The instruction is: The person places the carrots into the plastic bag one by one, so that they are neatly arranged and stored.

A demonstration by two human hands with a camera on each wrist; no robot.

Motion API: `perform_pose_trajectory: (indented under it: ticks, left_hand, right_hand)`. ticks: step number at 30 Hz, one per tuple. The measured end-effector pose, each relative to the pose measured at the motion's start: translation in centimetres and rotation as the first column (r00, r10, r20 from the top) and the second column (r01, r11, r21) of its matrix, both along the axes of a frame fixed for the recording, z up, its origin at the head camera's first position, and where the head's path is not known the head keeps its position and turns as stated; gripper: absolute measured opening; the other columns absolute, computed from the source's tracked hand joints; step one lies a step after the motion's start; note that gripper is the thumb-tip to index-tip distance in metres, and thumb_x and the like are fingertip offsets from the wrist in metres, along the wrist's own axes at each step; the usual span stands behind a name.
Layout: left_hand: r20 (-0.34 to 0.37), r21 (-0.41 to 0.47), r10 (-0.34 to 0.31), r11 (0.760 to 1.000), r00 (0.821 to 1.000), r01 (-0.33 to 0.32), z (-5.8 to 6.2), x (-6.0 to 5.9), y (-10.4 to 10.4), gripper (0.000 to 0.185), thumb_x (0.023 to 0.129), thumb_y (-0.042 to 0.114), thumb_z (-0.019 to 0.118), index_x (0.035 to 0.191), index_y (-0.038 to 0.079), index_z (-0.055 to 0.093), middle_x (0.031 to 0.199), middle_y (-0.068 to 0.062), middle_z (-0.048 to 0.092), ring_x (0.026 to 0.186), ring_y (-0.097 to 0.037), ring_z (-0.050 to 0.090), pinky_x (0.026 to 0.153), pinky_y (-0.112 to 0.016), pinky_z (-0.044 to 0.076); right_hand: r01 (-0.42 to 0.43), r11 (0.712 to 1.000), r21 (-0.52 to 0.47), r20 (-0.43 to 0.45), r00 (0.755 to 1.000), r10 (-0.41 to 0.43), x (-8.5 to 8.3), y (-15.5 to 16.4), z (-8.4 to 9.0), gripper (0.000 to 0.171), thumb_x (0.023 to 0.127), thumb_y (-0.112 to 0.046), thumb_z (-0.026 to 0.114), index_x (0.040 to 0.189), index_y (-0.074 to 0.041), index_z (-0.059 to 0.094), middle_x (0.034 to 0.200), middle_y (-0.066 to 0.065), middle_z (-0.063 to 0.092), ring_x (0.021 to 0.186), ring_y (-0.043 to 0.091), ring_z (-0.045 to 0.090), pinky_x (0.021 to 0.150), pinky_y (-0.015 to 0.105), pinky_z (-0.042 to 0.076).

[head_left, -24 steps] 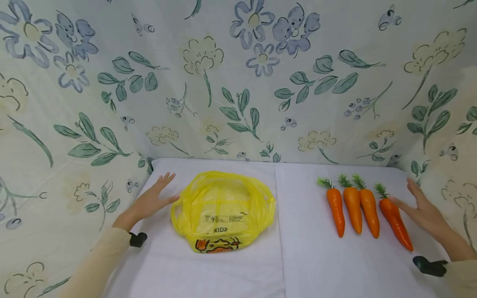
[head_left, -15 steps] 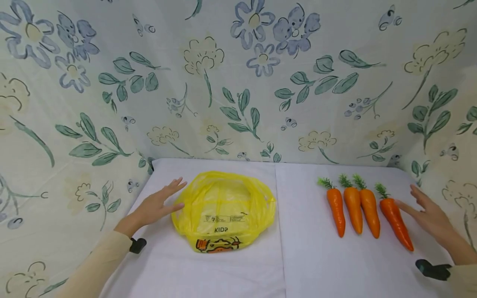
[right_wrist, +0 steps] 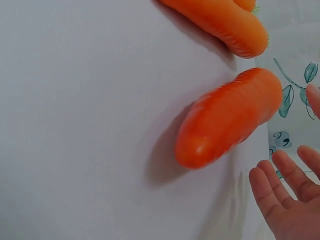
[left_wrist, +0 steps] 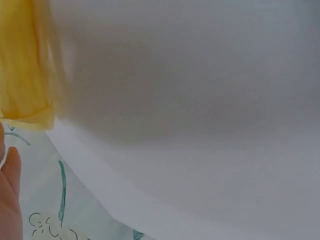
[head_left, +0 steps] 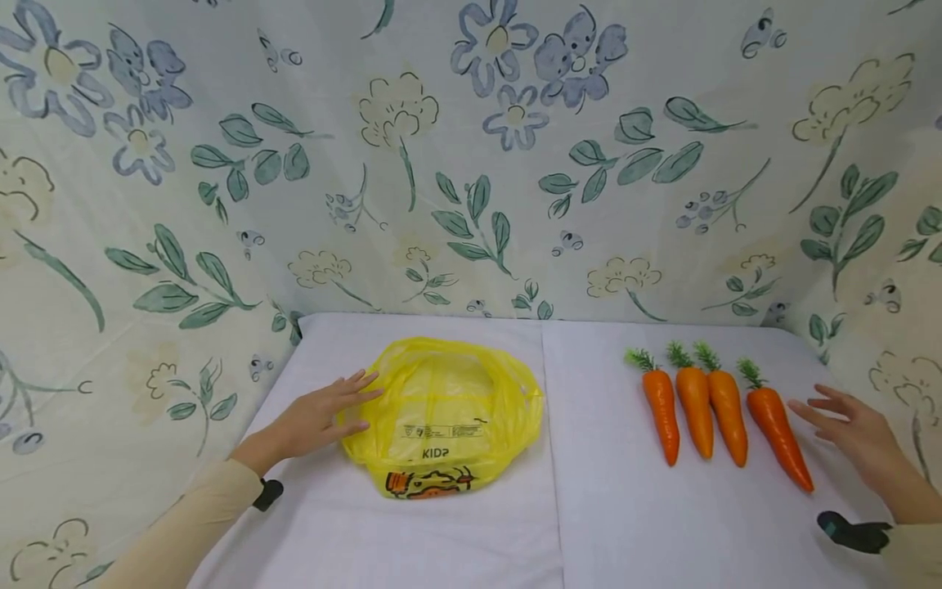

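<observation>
A yellow plastic bag (head_left: 441, 417) with printed lettering and a cartoon lies on the left half of the table, its mouth spread wide. My left hand (head_left: 320, 417) reaches over the bag's left edge, fingers extended and overlapping the handle in the head view. In the left wrist view only part of that hand (left_wrist: 10, 185) shows, beside the yellow bag (left_wrist: 25, 60). To the right, the rightmost orange carrot (head_left: 778, 438) with a green top lies slanted. My right hand (head_left: 854, 429) hovers just right of it, fingers loosely spread and holding nothing; the right wrist view shows this carrot (right_wrist: 227, 120) apart from the fingertips.
Three more carrots lie left of that one: a single carrot (head_left: 661, 415) and a close pair, the left carrot (head_left: 695, 413) and the right carrot (head_left: 728, 419). A white cloth (head_left: 486, 540) covers the table. Floral fabric (head_left: 471, 204) hangs behind and at both sides.
My left hand has moved right, from beside the bag to over its left edge. My right hand has lowered slightly and shifted a little right, its fingers bending a bit. Bag and carrots stay put.
</observation>
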State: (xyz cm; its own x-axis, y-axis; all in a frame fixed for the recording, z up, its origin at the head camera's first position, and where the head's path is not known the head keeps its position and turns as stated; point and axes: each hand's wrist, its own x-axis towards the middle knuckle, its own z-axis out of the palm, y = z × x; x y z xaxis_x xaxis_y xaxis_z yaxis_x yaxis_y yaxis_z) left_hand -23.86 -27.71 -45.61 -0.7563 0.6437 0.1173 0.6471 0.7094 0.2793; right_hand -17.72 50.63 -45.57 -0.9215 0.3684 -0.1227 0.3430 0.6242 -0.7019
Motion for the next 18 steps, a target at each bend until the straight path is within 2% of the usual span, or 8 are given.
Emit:
perform_pose_trajectory:
  ticks: [1,3,5,8,11,13,16,18]
  left_hand:
    - [-0.01,-0.003,-0.012,1.0,1.0,0.012,-0.03,0.05,0.02,0.059,0.097,0.045,0.062,0.15,0.023,0.048,0.162,0.0,0.03,0.148,-0.028,0.026,0.116,-0.053,0.025]
    - [-0.027,-0.01,-0.028,1.0,0.999,0.028,-0.1,0.15,0.08,0.058,0.098,0.044,0.062,0.149,0.022,0.049,0.161,-0.003,0.032,0.146,-0.031,0.03,0.115,-0.054,0.028]
    - [-0.031,-0.018,-0.033,0.999,0.999,0.033,-0.2,0.23,0.08,0.057,0.098,0.045,0.061,0.149,0.023,0.05,0.16,-0.003,0.033,0.145,-0.033,0.032,0.114,-0.055,0.03]
    - [-0.027,-0.026,-0.033,0.999,0.999,0.032,-0.27,0.39,0.09,0.055,0.098,0.044,0.061,0.148,0.024,0.051,0.16,-0.003,0.034,0.143,-0.034,0.035,0.112,-0.056,0.032]
    - [-0.036,-0.041,-0.049,0.998,0.998,0.048,-0.26,0.56,0.22,0.053,0.098,0.041,0.062,0.147,0.022,0.053,0.158,-0.005,0.036,0.142,-0.033,0.036,0.113,-0.055,0.032]
    - [-0.053,-0.053,-0.071,0.996,0.996,0.068,-0.16,0.63,0.36,0.052,0.098,0.039,0.064,0.145,0.019,0.054,0.157,-0.007,0.039,0.142,-0.032,0.038,0.113,-0.054,0.032]
    - [-0.076,-0.086,-0.105,0.991,0.992,0.098,-0.16,0.63,0.62,0.051,0.098,0.038,0.064,0.144,0.017,0.056,0.156,-0.008,0.04,0.141,-0.032,0.039,0.112,-0.054,0.034]
    - [-0.078,-0.11,-0.118,0.988,0.99,0.109,-0.17,0.62,0.74,0.05,0.098,0.038,0.063,0.144,0.018,0.056,0.156,-0.007,0.04,0.141,-0.032,0.039,0.111,-0.054,0.035]
  right_hand:
    - [0.003,1.0,-0.005,0.007,1.0,-0.003,-0.03,0.06,-0.08,0.097,0.099,-0.051,0.053,0.151,0.013,0.003,0.14,0.048,0.022,0.116,0.061,0.04,0.095,0.071,0.038]
    - [0.008,1.0,-0.023,0.018,1.0,-0.007,-0.13,0.26,-0.2,0.095,0.1,-0.049,0.053,0.15,0.016,0.006,0.137,0.048,0.026,0.114,0.059,0.044,0.09,0.057,0.052]
    - [0.01,0.999,-0.045,0.029,1.0,-0.008,-0.28,0.48,-0.29,0.094,0.1,-0.049,0.054,0.149,0.018,0.009,0.137,0.047,0.029,0.107,0.053,0.051,0.077,0.042,0.059]
    - [0.008,0.996,-0.092,0.049,0.999,-0.003,-0.52,0.65,-0.38,0.094,0.099,-0.048,0.055,0.149,0.018,0.011,0.137,0.047,0.031,0.093,0.038,0.059,0.06,0.026,0.057]
    - [-0.004,0.993,-0.12,0.055,0.998,0.011,-0.69,0.74,-0.66,0.095,0.098,-0.05,0.056,0.148,0.019,0.014,0.138,0.047,0.031,0.079,0.015,0.061,0.061,0.026,0.057]
    - [-0.019,0.991,-0.134,0.063,0.998,0.027,-0.77,0.83,-0.82,0.094,0.098,-0.05,0.056,0.148,0.018,0.015,0.139,0.047,0.031,0.077,0.009,0.06,0.06,0.024,0.056]
    - [-0.025,0.986,-0.166,0.114,0.993,0.045,-0.87,0.9,-0.91,0.097,0.097,-0.054,0.056,0.15,0.016,0.014,0.143,0.046,0.025,0.086,0.02,0.063,0.08,0.042,0.058]
    - [-0.029,0.985,-0.169,0.149,0.987,0.055,-0.91,0.87,-1.0,0.099,0.096,-0.056,0.056,0.15,0.016,0.014,0.146,0.045,0.021,0.097,0.033,0.061,0.083,0.047,0.057]
